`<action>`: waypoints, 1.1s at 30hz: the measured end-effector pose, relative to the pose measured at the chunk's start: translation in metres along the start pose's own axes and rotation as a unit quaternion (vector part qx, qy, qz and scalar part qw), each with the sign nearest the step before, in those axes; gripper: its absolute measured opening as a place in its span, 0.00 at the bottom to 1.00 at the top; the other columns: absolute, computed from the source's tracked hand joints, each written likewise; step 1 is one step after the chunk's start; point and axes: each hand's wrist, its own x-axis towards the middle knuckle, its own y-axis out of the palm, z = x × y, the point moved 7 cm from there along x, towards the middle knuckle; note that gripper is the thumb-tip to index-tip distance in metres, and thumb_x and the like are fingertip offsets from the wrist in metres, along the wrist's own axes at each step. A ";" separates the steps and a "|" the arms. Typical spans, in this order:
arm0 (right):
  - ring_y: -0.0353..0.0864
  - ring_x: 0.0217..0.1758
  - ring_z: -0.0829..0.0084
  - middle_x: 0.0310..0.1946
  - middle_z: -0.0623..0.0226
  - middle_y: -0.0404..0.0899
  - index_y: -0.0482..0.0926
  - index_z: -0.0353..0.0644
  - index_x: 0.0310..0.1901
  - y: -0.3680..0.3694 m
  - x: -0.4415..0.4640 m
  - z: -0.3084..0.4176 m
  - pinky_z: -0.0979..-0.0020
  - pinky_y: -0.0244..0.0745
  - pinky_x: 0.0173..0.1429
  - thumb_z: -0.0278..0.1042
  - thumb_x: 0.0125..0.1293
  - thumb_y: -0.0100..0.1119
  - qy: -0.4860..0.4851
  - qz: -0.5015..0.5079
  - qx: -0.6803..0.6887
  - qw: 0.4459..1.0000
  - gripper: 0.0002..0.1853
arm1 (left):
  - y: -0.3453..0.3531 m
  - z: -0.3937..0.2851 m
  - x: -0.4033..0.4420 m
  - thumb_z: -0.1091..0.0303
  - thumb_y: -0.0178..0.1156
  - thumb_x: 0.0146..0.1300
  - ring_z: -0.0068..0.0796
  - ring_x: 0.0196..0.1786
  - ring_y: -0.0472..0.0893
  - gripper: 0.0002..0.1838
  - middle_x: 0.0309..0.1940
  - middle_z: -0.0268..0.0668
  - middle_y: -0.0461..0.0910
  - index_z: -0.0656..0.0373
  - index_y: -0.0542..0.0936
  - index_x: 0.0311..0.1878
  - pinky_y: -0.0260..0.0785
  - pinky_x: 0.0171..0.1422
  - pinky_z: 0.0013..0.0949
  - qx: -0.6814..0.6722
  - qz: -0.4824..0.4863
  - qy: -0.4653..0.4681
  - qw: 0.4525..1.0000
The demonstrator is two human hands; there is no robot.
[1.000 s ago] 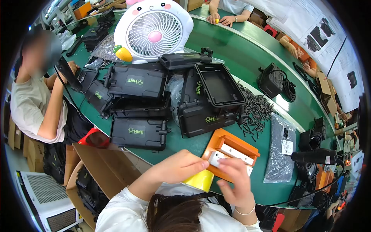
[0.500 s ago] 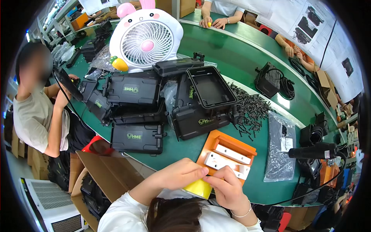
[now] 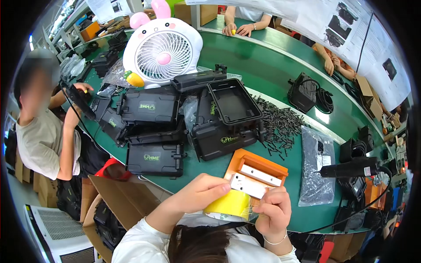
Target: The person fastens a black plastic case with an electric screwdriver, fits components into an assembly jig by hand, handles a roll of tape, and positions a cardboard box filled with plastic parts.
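Note:
In the head view, a roll of yellow tape (image 3: 229, 204) is held low in front of my body, tilted so that part of its printed inner core shows. My left hand (image 3: 202, 192) is closed on its left side, thumb along the top. At the right side of the roll, my right hand (image 3: 272, 211) is pinched on the tape's loose end, with a short wrinkled strip stretched between fingers and roll. Just beyond both hands lies an orange fixture (image 3: 263, 163) with white blocks (image 3: 246, 186) that have holes; my fingers partly cover its near edge.
Black cases (image 3: 154, 158) are stacked to the left, an open case (image 3: 234, 101) on top. Black screws (image 3: 280, 125) lie heaped beside them. A plastic bag (image 3: 316, 175) and a black electric screwdriver (image 3: 348, 170) are on the right. A rabbit-shaped fan (image 3: 163, 50) stands behind. A co-worker (image 3: 48, 127) sits left.
My hands have moved apart, the right one going rightward and drawing out the tape end. The roll has turned, showing more of its yellow face. The co-worker's hands have shifted.

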 end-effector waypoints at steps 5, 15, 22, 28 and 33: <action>0.67 0.33 0.71 0.34 0.63 0.67 0.75 0.36 0.35 -0.032 -0.005 -0.020 0.74 0.66 0.36 0.12 0.50 0.52 0.102 -0.137 0.006 0.985 0.11 | -0.051 -0.018 -0.029 0.64 0.51 0.69 0.17 0.23 0.63 0.17 0.18 0.27 0.66 0.64 0.70 0.25 0.56 0.27 0.26 0.110 -0.161 0.116 0.974; 0.72 0.34 0.72 0.34 0.60 0.72 0.75 0.34 0.36 -0.038 -0.052 -0.072 0.75 0.69 0.37 0.16 0.57 0.53 0.272 -0.083 -0.059 0.957 0.06 | -0.187 -0.070 -0.068 0.66 0.55 0.66 0.44 0.35 0.76 0.10 0.28 0.45 0.77 0.62 0.77 0.32 0.66 0.42 0.43 0.634 -0.552 0.118 0.528; 0.70 0.35 0.73 0.34 0.61 0.71 0.75 0.33 0.36 -0.036 -0.052 -0.073 0.76 0.67 0.40 0.18 0.60 0.52 0.272 -0.056 -0.057 0.959 0.04 | -0.175 -0.055 -0.042 0.65 0.57 0.62 0.42 0.44 0.74 0.08 0.33 0.39 0.78 0.60 0.78 0.33 0.62 0.56 0.43 0.698 -0.474 0.105 0.526; 0.71 0.34 0.69 0.33 0.60 0.72 0.75 0.34 0.36 -0.035 -0.045 -0.071 0.73 0.68 0.39 0.17 0.57 0.52 0.254 -0.046 -0.108 0.960 0.05 | -0.177 -0.048 -0.051 0.68 0.57 0.61 0.45 0.46 0.75 0.07 0.37 0.42 0.77 0.61 0.78 0.39 0.62 0.56 0.44 0.631 -0.484 0.110 0.597; 0.72 0.40 0.58 0.34 0.57 0.74 0.75 0.36 0.36 -0.028 -0.044 -0.064 0.61 0.68 0.47 0.18 0.53 0.54 0.221 -0.035 -0.173 0.959 0.08 | -0.138 -0.060 -0.052 0.77 0.57 0.56 0.46 0.43 0.75 0.07 0.37 0.45 0.77 0.63 0.77 0.39 0.67 0.49 0.42 0.572 -0.530 0.228 0.583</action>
